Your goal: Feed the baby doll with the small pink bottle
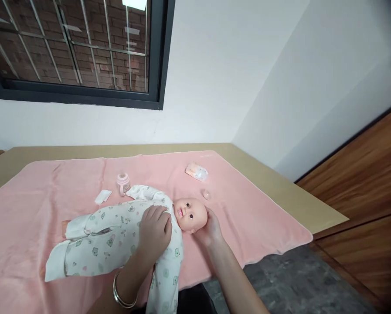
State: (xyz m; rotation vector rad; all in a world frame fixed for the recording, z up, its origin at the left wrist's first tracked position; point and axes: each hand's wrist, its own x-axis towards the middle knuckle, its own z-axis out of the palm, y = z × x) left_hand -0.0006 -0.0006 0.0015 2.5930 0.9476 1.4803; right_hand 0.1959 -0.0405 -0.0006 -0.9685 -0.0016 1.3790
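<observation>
A baby doll [188, 213] in a white patterned sleepsuit [110, 237] lies on its back on a pink blanket [263, 218], head to the right. My left hand [154, 230], with a metal bangle on the wrist, rests flat on the doll's chest, fingers curled loosely. My right hand [210, 231] cups the back and underside of the doll's head.
A small pink bottle [123, 182], a folded white cloth [103, 196], a wipes packet [197, 171] and a small pink pacifier [206, 194] lie on the blanket beyond the doll. The tan table [280, 183] meets white walls; a wooden panel stands right.
</observation>
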